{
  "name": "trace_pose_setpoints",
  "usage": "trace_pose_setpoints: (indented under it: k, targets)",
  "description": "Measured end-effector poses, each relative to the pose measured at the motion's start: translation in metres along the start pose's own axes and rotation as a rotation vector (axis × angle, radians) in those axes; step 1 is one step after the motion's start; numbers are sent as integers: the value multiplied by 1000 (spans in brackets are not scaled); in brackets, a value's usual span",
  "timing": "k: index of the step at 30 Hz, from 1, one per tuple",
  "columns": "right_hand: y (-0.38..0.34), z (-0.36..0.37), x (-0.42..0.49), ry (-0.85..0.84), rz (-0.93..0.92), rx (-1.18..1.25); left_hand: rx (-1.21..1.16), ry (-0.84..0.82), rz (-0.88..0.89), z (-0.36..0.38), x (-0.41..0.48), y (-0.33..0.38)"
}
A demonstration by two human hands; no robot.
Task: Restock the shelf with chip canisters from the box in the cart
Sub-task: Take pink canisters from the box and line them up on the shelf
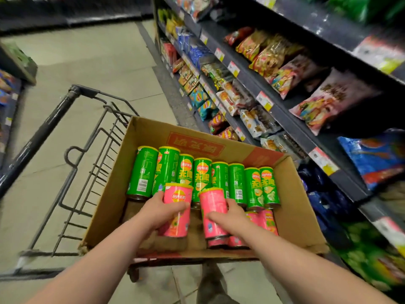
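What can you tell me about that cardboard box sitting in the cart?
The cardboard box is brown, open-topped, with red print on its far inner wall. It rests in the wire cart. Green canisters lie in a row along its far side, pink ones nearer. Reaching inside, the left hand grips one pink canister, the right hand a second pink canister.

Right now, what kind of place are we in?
Most likely a supermarket snack aisle: shelves hold bagged snacks with price tags on their edges, and a shopping cart carries a cardboard box of Lay's chip canisters.
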State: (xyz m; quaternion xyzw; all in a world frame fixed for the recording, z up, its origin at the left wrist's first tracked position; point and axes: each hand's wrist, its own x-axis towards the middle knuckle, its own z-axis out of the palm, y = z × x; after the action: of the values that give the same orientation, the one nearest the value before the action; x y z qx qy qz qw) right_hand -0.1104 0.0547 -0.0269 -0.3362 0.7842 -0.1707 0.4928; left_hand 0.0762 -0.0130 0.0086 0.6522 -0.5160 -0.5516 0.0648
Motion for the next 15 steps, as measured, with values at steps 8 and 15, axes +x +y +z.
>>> trace_pose_setpoints:
  k: [8, 15]
  targets:
    - [-7, -24, -67, 198, -70, 86, -19, -79, 197, 6, -37, 12]
    - [14, -40, -128, 353, -66, 165, 38, -130, 331, 28, -73, 23]
